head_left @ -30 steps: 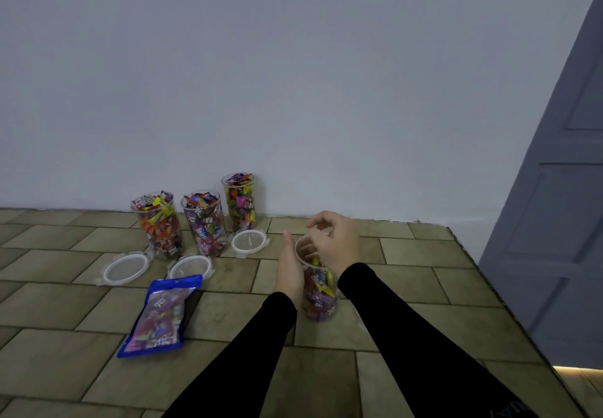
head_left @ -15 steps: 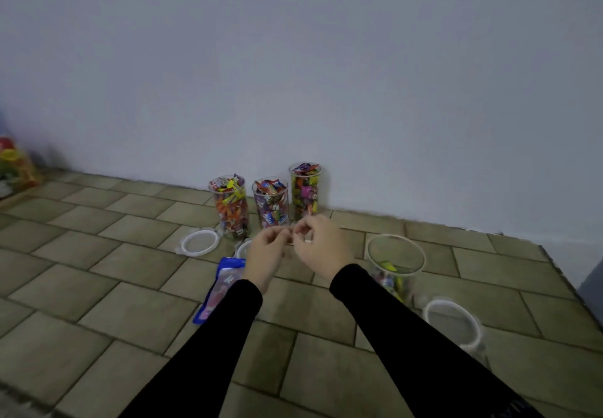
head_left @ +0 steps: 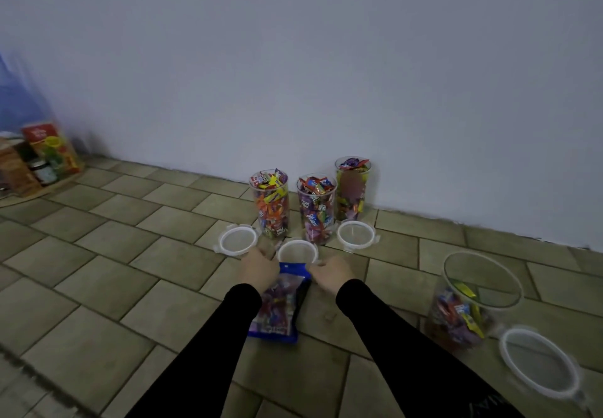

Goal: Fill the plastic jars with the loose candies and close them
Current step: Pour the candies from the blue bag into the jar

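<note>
Where the hands meet: both hands are seen at the top end of a blue candy bag (head_left: 277,306) lying flat on the tiled floor (head_left: 98,271).
Left hand: the left hand (head_left: 261,269) is laid on the bag's upper left corner; whether its fingers pinch the edge cannot be told, since they are hidden.
Candy bag: its long axis is seen running from the hands back toward the person, between the two black sleeves; a clear window showing coloured sweets is framed in blue.
Right hand: the right hand (head_left: 332,274) is set at the bag's upper right corner, fingers curled toward the edge; a firm grip cannot be confirmed.
Nearer hand: both are judged equally near, one at each corner.
Loose lids: three white-rimmed lids (head_left: 237,240) are laid just beyond the hands.
Full jars: three open jars (head_left: 316,209), filled to the brim, are stood in a row by the wall (head_left: 293,59).
Partly filled jar: a fourth jar (head_left: 470,306) is found well to the right, roughly a third full, open.
Fourth lid: a lid (head_left: 538,362) is laid just beside that jar, nearer the person.
</note>
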`<state>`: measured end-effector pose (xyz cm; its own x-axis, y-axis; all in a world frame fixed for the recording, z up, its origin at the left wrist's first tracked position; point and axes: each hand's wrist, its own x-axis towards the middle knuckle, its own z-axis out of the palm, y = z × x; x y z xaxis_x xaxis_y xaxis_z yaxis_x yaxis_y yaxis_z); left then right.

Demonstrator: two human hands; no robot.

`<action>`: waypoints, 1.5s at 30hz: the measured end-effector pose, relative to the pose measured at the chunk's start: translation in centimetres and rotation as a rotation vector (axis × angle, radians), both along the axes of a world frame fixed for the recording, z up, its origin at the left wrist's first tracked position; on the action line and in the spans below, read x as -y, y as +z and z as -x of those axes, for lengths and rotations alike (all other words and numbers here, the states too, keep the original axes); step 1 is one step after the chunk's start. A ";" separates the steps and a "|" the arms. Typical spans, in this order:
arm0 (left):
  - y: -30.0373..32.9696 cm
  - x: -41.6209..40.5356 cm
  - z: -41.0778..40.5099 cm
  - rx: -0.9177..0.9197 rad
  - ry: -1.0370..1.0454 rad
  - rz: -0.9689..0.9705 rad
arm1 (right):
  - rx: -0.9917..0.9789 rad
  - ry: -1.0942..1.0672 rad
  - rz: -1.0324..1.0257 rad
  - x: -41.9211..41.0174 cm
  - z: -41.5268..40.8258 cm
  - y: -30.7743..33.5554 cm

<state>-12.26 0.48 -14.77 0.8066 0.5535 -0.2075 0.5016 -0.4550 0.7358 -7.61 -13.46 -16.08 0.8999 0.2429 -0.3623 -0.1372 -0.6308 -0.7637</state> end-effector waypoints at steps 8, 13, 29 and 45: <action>-0.6 -1.2 -0.9 -0.001 -0.016 -0.047 | 0.037 0.026 -0.067 -0.8 -0.3 -0.2; 1.1 0.0 -0.9 0.101 -0.076 -0.013 | 0.071 0.102 -0.075 0.3 0.5 2.1; 4.0 10.6 1.3 0.414 -0.217 0.096 | 0.184 -0.339 -0.617 8.4 4.7 4.3; 4.5 14.4 2.2 0.360 -0.430 0.124 | 0.094 -0.297 -0.624 11.1 6.8 5.2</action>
<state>-14.48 -13.97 -10.31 0.9856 0.1490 0.0799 -0.0019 -0.4625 0.8866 -14.39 -24.60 -10.88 0.9811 0.1193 -0.1521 -0.1513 -0.0157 -0.9884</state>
